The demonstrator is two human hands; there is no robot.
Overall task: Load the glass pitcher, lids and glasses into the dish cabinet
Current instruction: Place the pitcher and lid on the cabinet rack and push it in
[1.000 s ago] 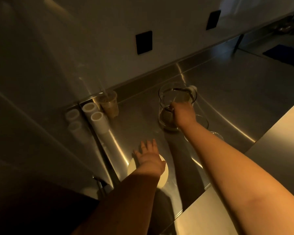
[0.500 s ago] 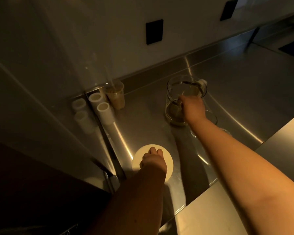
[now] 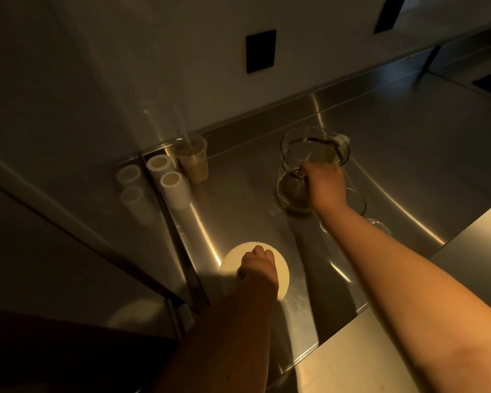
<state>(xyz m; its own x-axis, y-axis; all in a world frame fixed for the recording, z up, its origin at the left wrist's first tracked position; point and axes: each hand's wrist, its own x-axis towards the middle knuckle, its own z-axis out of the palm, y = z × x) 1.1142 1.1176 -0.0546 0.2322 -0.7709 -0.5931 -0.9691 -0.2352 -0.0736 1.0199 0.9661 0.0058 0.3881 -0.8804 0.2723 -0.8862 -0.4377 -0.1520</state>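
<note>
A: Item status, loading?

B: Nothing appears stowed yet, judging by what is showing. The glass pitcher (image 3: 309, 171) is standing on the tabletop (image 3: 408, 165), the right hand (image 3: 325, 184) curling its grip round the handle. The white lid (image 3: 254, 269) is lying flat near the front edge, the left hand (image 3: 257, 266) sitting on it with fingers curled under. Glasses (image 3: 359, 205) are waiting just beside the pitcher.

A: Changes?

B: The left hand, spread flat a second ago, is now bunching on the lid; the right is keeping its hold.
</note>
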